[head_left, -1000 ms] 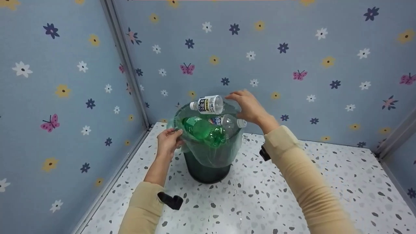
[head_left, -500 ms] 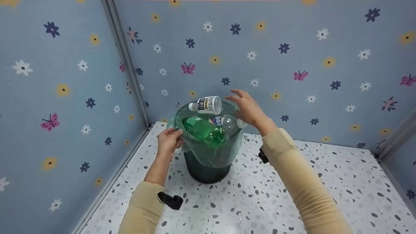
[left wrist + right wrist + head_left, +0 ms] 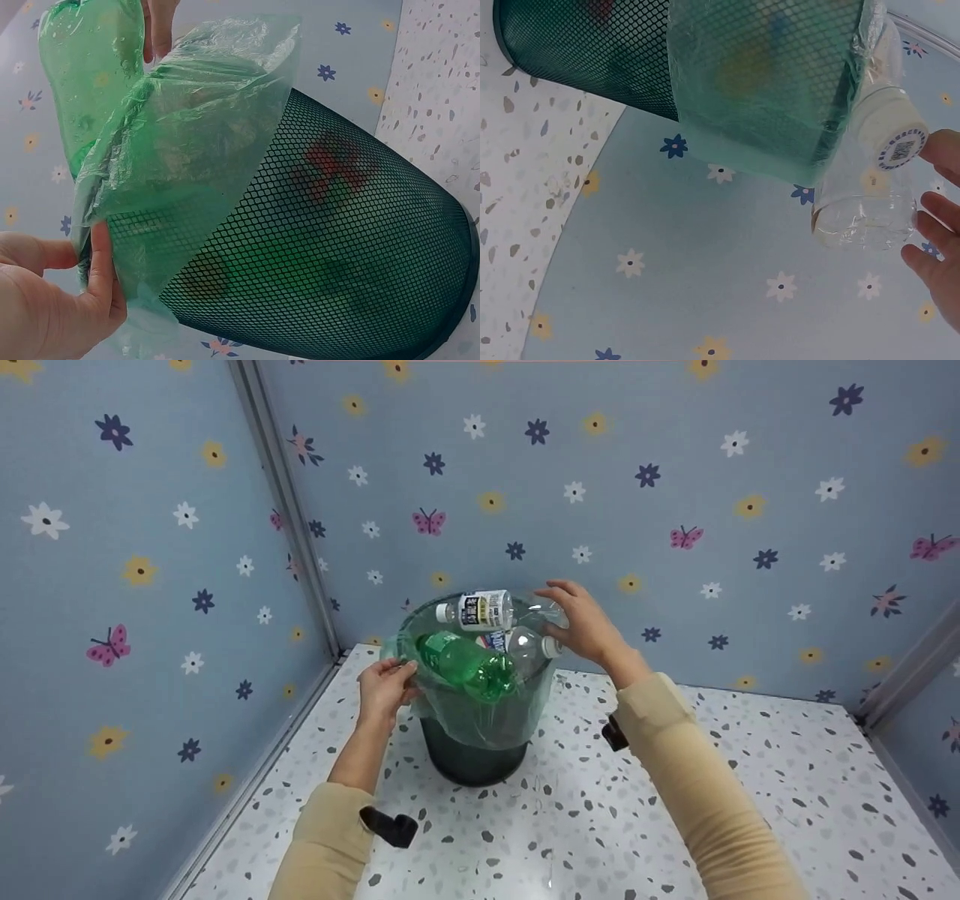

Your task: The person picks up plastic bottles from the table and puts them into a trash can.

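Note:
A dark mesh wastebasket [image 3: 476,765], lined with a thin green plastic bag [image 3: 487,727], stands on the floor, heaped with empty bottles. My left hand [image 3: 385,690] pinches the bag at the left rim, thumb on one side and fingers on the other in the left wrist view. A green bottle [image 3: 465,666] lies tilted across the top. Behind it sit a small labelled bottle [image 3: 484,610] and a clear bottle [image 3: 527,650] whose white cap [image 3: 900,131] juts past the rim. My right hand [image 3: 585,626] is at the right rim, fingers spread beside clear plastic [image 3: 866,217].
A flowered blue wall [image 3: 675,547] rises close behind the basket, and another panel [image 3: 150,607] stands to the left. Speckled white floor [image 3: 600,810] extends in front and to the right.
The small labelled bottle sits slightly lower, and clear plastic now shows between it and my right hand. My right hand has shifted down a little. My left hand keeps its hold on the bag.

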Available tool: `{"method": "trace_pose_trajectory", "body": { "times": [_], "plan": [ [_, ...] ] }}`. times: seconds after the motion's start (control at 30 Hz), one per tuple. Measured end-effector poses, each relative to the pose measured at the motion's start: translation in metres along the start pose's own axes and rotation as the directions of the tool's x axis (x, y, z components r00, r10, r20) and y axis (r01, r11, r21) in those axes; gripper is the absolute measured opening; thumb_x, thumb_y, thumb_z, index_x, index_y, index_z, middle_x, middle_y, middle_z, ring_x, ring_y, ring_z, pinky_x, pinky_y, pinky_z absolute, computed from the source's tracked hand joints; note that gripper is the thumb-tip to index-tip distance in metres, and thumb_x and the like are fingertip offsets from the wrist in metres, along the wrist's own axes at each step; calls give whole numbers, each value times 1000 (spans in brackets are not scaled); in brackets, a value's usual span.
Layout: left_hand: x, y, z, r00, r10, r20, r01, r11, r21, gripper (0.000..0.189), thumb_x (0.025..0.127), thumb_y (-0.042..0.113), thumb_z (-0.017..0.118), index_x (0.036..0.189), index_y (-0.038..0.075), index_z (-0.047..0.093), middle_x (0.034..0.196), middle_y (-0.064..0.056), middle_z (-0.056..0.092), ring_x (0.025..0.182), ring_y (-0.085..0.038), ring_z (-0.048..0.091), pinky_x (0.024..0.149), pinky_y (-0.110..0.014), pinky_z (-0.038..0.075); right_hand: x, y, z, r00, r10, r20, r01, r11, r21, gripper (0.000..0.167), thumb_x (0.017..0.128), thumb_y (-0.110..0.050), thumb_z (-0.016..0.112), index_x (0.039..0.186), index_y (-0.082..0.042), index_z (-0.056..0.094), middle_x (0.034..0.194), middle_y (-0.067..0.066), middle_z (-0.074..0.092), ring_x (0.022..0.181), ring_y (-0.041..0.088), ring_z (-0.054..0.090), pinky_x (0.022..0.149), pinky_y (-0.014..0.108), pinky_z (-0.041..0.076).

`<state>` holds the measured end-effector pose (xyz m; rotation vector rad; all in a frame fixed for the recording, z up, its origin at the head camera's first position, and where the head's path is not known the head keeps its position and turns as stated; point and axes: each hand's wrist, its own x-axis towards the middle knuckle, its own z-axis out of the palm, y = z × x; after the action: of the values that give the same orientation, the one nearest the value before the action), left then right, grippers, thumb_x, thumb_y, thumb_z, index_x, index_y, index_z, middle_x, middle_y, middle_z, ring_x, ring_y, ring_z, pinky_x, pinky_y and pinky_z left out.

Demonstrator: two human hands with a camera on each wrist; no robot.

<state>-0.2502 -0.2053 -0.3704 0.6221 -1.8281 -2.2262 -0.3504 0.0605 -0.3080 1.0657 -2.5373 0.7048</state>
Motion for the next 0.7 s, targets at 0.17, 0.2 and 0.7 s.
{"method": "trace_pose_trajectory", "body": {
  "times": [0.17, 0.2, 0.7],
  "plan": [
    [-2, -2, -2, 993, 121, -12, -117, 980, 160, 36, 88, 13, 55, 117, -3, 43, 96, -12, 49, 71, -15, 53, 57, -26, 51, -12, 3, 1, 986, -40, -159, 55, 994, 92, 39, 80, -1, 62, 118, 1, 52, 121, 16, 48, 113, 28, 43, 95, 39, 33],
    [-2, -3, -3, 987, 162, -14, -155, 966, 208, 36, 88, 15, 56, 117, -3, 43, 95, -13, 49, 72, -16, 53, 56, -27, 51, -15, 3, 1, 980, -36, -195, 58, 992, 112, 38, 80, -1, 62, 117, 1, 53, 118, 15, 50, 111, 28, 45, 94, 39, 35],
    [-27, -23, -11, 723, 680, 125, -559, 469, 684, 45, 93, 34, 44, 118, -3, 48, 102, -15, 49, 90, -27, 48, 67, -40, 42, -112, 4, 6, 902, 249, -354, -156, 950, 271, 37, 83, -12, 63, 117, 0, 54, 114, 16, 55, 104, 27, 51, 89, 42, 39]
  ]
}}
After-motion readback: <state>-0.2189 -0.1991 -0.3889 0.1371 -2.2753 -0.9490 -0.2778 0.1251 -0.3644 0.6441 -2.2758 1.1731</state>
